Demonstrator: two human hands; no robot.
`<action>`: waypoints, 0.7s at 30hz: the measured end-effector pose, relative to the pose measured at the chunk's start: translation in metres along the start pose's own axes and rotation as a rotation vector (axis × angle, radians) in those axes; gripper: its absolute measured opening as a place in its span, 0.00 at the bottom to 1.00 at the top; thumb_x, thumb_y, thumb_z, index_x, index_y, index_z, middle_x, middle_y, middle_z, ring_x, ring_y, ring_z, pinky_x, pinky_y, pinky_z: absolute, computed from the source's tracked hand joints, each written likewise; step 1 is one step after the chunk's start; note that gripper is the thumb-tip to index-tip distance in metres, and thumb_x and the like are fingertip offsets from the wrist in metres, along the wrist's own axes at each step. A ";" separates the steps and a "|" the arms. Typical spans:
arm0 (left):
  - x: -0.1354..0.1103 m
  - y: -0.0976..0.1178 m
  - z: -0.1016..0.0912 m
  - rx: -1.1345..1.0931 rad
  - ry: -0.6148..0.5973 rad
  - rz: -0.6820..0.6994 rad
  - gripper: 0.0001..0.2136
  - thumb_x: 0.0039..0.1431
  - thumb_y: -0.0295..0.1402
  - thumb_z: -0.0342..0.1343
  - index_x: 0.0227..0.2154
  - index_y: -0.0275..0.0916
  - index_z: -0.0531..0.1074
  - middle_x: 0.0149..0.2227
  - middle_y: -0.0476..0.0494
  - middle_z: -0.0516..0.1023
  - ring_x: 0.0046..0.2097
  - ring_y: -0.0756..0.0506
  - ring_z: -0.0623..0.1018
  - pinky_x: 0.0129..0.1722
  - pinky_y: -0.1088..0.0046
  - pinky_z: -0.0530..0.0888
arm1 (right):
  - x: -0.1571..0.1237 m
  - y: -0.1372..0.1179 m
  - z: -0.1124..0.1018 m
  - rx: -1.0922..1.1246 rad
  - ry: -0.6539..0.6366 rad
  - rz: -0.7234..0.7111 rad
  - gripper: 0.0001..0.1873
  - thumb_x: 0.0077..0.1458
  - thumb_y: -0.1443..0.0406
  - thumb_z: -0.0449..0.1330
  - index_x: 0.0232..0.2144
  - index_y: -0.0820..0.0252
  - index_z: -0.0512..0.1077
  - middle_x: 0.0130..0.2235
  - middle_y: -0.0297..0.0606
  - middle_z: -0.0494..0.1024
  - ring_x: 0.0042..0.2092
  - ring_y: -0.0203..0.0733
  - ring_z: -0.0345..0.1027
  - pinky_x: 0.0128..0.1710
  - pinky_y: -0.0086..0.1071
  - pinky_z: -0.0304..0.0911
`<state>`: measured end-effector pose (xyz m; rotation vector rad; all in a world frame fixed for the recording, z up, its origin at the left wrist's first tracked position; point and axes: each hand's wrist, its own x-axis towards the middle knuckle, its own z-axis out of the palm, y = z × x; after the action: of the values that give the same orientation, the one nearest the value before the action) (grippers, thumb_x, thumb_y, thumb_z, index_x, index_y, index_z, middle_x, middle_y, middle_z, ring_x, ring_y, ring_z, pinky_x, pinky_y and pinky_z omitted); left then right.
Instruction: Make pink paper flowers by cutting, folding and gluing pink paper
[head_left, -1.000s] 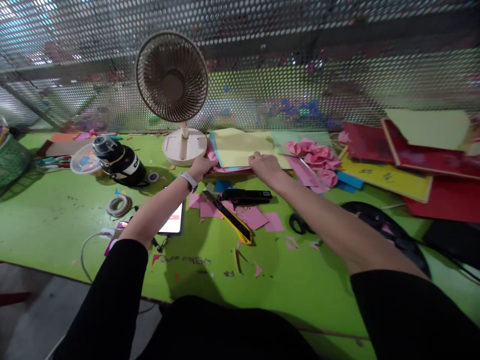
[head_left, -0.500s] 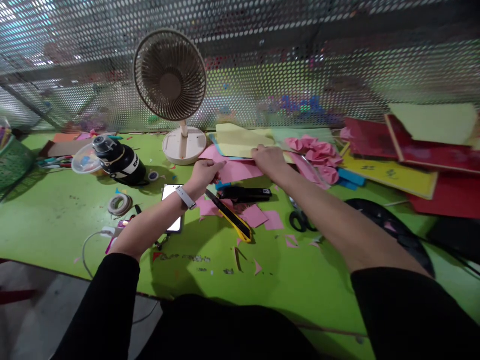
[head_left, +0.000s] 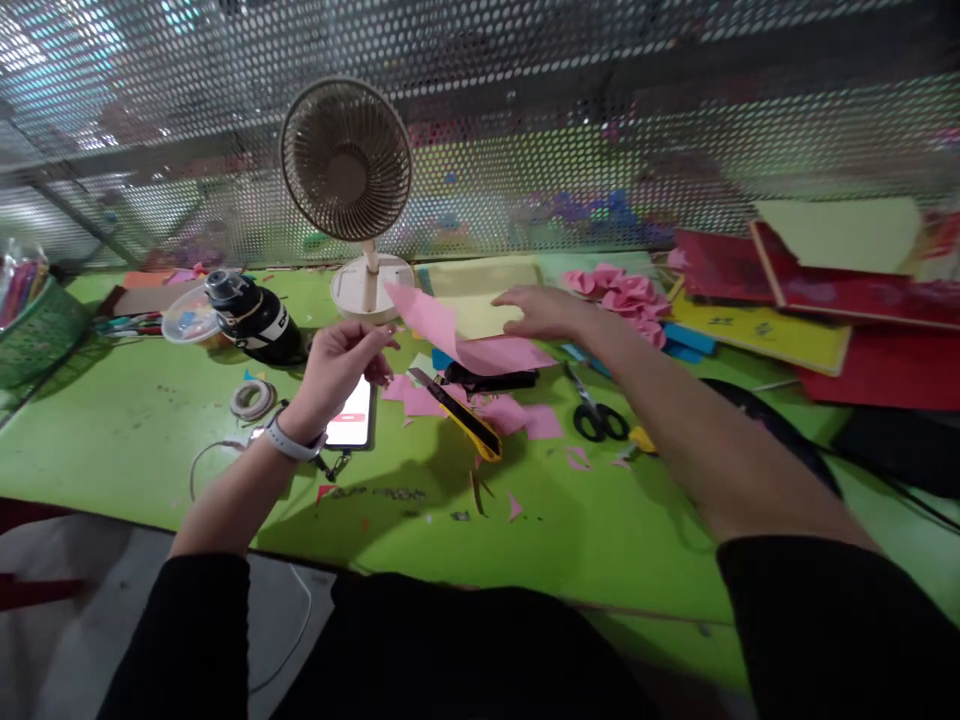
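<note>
My left hand [head_left: 346, 362], a pale band on its wrist, is raised over the phone [head_left: 351, 418]. Its thumb and half-bent fingers are apart and hold nothing I can see. Just right of its fingertips, a pink paper sheet [head_left: 480, 340] lifts and curls up at its left end. My right hand [head_left: 551, 312] reaches over a pale yellow sheet [head_left: 487, 290], thumb and fingers spread. Beneath the pink sheet lies a black stapler-like tool [head_left: 491, 380], partly covered. A yellow box cutter [head_left: 469, 425] with its blade out rests in front, among small pink paper pieces [head_left: 544, 422].
Black-handled scissors [head_left: 600, 420] lie to the right, below pink paper flowers [head_left: 619, 295]. At the back stands a fan [head_left: 346, 180]. A black bottle [head_left: 259, 325] and a tape roll [head_left: 252, 400] are on the left. Red and yellow boards [head_left: 757, 330] pile up at right.
My left hand has moved left, away from the paper. My right hand has loosened and spread its fingers. The pink sheet has come forward over the black tool, its left end raised.
</note>
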<state>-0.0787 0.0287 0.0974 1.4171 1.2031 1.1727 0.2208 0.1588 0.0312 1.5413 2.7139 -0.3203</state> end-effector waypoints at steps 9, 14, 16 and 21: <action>-0.005 -0.032 -0.009 -0.077 0.022 -0.077 0.18 0.52 0.47 0.66 0.25 0.34 0.74 0.18 0.50 0.73 0.18 0.55 0.71 0.18 0.82 0.67 | -0.033 -0.118 0.035 0.187 0.224 -0.088 0.23 0.59 0.65 0.58 0.55 0.65 0.74 0.55 0.50 0.78 0.58 0.54 0.69 0.60 0.46 0.61; -0.042 -0.044 -0.012 0.266 -0.059 0.134 0.15 0.63 0.43 0.57 0.31 0.34 0.74 0.23 0.46 0.78 0.23 0.51 0.77 0.24 0.77 0.73 | -0.037 -0.094 0.013 0.477 0.745 0.003 0.15 0.64 0.63 0.54 0.48 0.60 0.77 0.47 0.40 0.83 0.47 0.44 0.76 0.52 0.38 0.68; -0.055 -0.063 -0.001 0.609 -0.233 0.264 0.12 0.63 0.38 0.57 0.41 0.34 0.76 0.33 0.40 0.82 0.32 0.46 0.82 0.34 0.70 0.78 | -0.049 -0.090 -0.003 0.566 0.942 0.029 0.14 0.65 0.60 0.55 0.42 0.61 0.78 0.40 0.39 0.84 0.42 0.41 0.75 0.48 0.35 0.69; -0.050 -0.117 0.052 1.130 -0.603 0.721 0.20 0.64 0.28 0.55 0.59 0.39 0.69 0.65 0.34 0.67 0.66 0.36 0.67 0.63 0.52 0.66 | -0.088 -0.105 -0.027 0.626 1.199 0.001 0.19 0.63 0.54 0.59 0.38 0.65 0.78 0.40 0.43 0.83 0.46 0.47 0.76 0.51 0.42 0.69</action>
<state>-0.0460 -0.0105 -0.0297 2.9536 0.9081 0.2880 0.1792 0.0367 0.0855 2.5197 3.6902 -0.3288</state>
